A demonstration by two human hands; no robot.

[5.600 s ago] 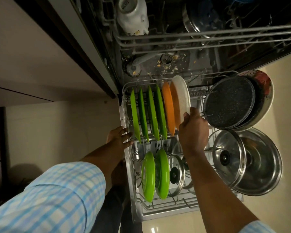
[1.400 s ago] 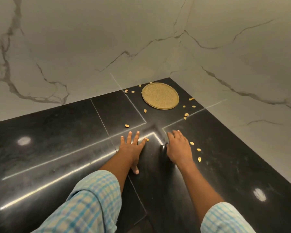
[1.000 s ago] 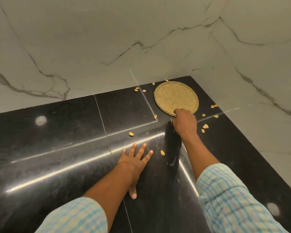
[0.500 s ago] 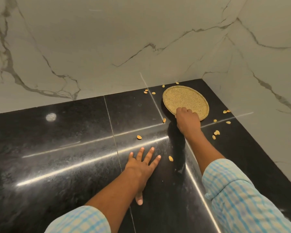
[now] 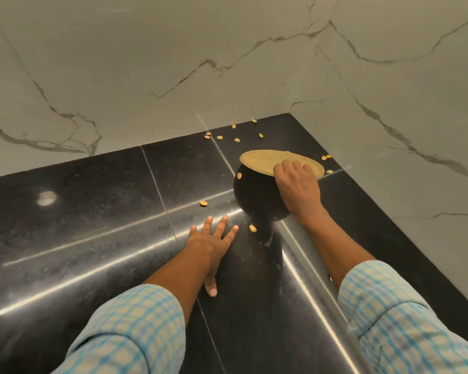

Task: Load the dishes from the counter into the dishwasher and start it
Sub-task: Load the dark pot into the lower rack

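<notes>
One round tan plate (image 5: 262,160), tilted, near rim gripped by right hand (image 5: 297,187); left hand (image 5: 208,244) flat, released, on glossy black surface (image 5: 92,238); marble walls (image 5: 146,63) beyond.

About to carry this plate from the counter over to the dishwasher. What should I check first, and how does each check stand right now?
1. Grip: the right hand curls its fingers over the near rim of the round tan textured plate: ok.
2. Plate off the black polished counter: near side raised; far rim, cannot tell.
3. Plate's top free of loose bits: none seen, ok.
4. Plate's underside clean: hidden, cannot tell.
5. Left hand out of the way: flat on the counter, apart from the plate, ok.
6. Counter tidy: small yellow seeds lie scattered around, not ok.
</notes>
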